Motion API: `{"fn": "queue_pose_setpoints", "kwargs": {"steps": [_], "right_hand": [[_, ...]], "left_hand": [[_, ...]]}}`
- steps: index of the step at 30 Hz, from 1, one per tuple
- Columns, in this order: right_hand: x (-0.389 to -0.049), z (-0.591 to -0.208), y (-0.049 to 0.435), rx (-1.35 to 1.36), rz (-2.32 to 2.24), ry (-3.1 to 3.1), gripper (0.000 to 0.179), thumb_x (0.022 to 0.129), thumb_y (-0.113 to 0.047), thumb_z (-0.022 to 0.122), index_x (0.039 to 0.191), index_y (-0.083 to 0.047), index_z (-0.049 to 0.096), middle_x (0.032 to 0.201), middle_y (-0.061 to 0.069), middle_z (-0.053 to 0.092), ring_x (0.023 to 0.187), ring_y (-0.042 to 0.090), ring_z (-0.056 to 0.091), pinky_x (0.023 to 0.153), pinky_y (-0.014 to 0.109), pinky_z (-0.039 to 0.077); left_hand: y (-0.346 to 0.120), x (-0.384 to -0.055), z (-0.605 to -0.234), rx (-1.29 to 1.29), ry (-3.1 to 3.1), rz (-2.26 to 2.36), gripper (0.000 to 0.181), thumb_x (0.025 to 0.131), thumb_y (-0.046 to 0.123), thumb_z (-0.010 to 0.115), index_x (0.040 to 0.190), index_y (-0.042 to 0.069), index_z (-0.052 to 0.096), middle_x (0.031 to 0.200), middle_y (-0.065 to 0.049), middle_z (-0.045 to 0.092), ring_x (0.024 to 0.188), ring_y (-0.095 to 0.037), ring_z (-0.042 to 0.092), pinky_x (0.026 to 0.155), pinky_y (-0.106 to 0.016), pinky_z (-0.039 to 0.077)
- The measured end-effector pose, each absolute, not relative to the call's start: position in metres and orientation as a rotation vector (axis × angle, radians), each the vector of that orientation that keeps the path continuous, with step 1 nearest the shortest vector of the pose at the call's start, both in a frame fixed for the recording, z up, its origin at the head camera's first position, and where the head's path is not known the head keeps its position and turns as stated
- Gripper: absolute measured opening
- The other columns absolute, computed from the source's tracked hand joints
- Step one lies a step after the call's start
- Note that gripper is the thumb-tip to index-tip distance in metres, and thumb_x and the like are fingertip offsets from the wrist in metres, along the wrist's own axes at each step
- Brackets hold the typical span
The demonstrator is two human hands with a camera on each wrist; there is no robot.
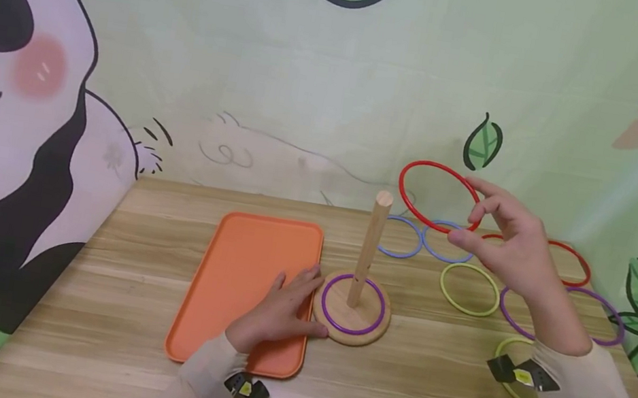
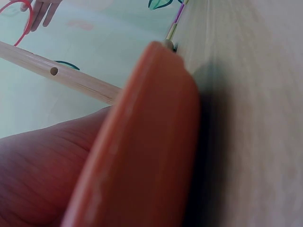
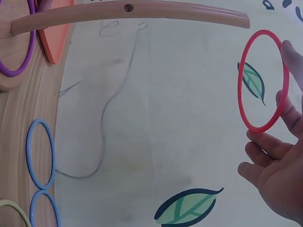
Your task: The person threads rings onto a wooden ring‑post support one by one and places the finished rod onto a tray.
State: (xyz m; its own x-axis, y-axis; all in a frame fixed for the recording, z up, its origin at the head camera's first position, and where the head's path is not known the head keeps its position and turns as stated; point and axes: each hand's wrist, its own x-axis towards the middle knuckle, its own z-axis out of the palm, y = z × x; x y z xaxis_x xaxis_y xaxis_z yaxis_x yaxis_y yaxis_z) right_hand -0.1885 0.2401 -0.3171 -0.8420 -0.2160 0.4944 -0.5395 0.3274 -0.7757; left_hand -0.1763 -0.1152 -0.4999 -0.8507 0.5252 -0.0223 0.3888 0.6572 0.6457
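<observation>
My right hand (image 1: 513, 245) pinches a red ring (image 1: 444, 167) between thumb and fingers, raised above the table and to the right of the peg's top. In the right wrist view the same red ring (image 3: 241, 90) stands apart from the peg (image 3: 184, 13). The wooden peg (image 1: 371, 248) rises upright from a round base (image 1: 350, 339), where a purple ring (image 1: 382, 312) lies around its foot. My left hand (image 1: 281, 307) reaches across the orange tray (image 1: 262, 245), its fingers spread and its fingertips at the left edge of the base.
Right of the base lie two blue rings (image 1: 399, 256), yellow-green rings (image 1: 466, 311), purple rings (image 1: 623, 334) and a red ring (image 1: 587, 270) partly behind my right arm. A printed cloth wall (image 1: 313, 74) stands behind the wooden table (image 1: 111, 305).
</observation>
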Motion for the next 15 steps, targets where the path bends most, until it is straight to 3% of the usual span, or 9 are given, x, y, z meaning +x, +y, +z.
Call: {"fn": "queue_pose_setpoints", "kwargs": {"steps": [15], "right_hand": [[-0.183,-0.313,0.220,0.839,1.503,-2.175,0.032,0.076,0.017,0.085,0.086,0.001,0.060,0.147,0.012,0.062,0.145,0.021,0.048,0.120,0.032,0.037]], "left_hand": [[-0.116,-0.177,-0.501,0.760,2.670,0.970,0.099,0.091,0.050,0.081,0.165,0.006,0.033,0.175,-0.012,0.019,0.162,-0.029,0.014,0.127,-0.060,-0.005]]}}
